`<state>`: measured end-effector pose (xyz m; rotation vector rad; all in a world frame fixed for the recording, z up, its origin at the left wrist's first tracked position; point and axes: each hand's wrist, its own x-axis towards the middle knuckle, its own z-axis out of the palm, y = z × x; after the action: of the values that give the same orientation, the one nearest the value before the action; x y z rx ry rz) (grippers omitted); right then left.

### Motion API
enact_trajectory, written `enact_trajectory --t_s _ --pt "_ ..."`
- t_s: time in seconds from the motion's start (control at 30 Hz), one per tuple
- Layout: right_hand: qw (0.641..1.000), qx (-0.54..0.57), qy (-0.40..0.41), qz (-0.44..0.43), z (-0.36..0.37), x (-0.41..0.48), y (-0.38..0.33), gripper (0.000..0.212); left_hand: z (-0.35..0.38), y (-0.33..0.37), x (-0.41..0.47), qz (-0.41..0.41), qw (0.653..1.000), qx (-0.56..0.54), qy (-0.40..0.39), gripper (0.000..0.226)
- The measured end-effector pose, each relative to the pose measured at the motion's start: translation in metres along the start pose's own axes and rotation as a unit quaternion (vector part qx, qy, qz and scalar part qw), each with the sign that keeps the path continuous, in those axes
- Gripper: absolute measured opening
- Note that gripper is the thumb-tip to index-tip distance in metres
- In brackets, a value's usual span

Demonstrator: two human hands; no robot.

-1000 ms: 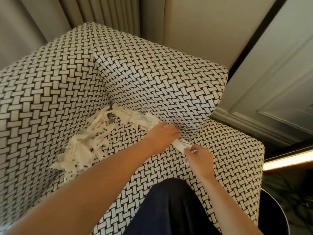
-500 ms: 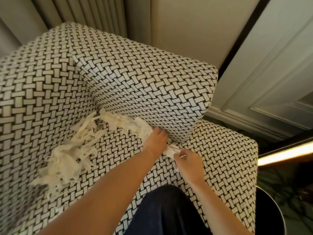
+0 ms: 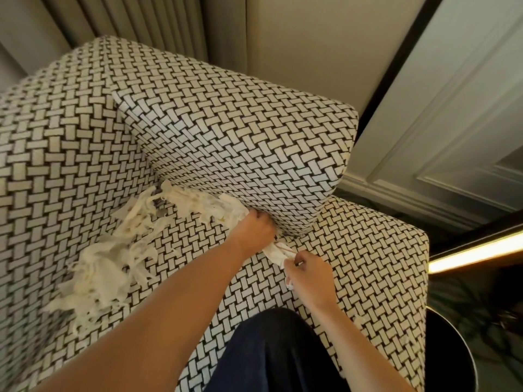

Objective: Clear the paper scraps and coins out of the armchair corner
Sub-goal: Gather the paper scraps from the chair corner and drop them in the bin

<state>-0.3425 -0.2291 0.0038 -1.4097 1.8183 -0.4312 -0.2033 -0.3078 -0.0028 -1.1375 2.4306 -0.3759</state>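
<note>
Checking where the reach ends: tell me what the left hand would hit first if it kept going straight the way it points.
The armrest. The left hand points up-right into the crease between seat and armrest, its fingertips apparently at it, paper scraps alongside. How deep the crease goes cannot be seen.

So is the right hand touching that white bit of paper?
Touching. The head view shows the right hand pinching the paper scrap in its curled fingers, with no gap between them.

paper scraps (image 3: 113, 258) | white, shredded | strewn along armchair (image 3: 240, 131) seat crease
</note>
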Motion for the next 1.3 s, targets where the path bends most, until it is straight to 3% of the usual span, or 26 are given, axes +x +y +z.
enact_trajectory --t_s 0.3,0.47,0.83,1.03,1.17,1.23,1.3 --pt "0.999 0.038 0.001 -0.015 0.002 -0.001 -0.008 0.016 0.007 -0.024 -0.038 -0.006 0.998 -0.055 0.026 0.033" --pt "0.996 0.045 -0.030 -0.068 -0.002 -0.009 -0.016 0.013 0.006 -0.032 -0.057 0.005 0.997 -0.074 0.006 0.045" --pt "0.994 0.018 -0.021 -0.107 -0.015 -0.030 -0.032 0.014 -0.006 -0.036 -0.092 -0.068 0.982 -0.171 0.028 0.040" --pt "0.987 -0.071 -0.028 -0.143 -0.012 -0.041 -0.040 0.005 0.001 -0.012 -0.124 -0.134 0.944 -0.301 0.033 0.050" --pt "0.979 -0.133 -0.011 -0.154 -0.017 -0.048 -0.038 0.024 0.005 0.005 -0.145 -0.142 0.913 -0.377 0.059 0.062" --pt "0.979 -0.147 -0.014 -0.144 -0.019 -0.052 -0.037 0.024 0.004 0.008 -0.154 -0.161 0.890 -0.418 0.091 0.062" --pt "0.980 -0.146 -0.010 -0.131 -0.021 -0.053 -0.033 0.006 0.000 0.005 -0.155 -0.192 0.857 -0.449 0.168 0.057"
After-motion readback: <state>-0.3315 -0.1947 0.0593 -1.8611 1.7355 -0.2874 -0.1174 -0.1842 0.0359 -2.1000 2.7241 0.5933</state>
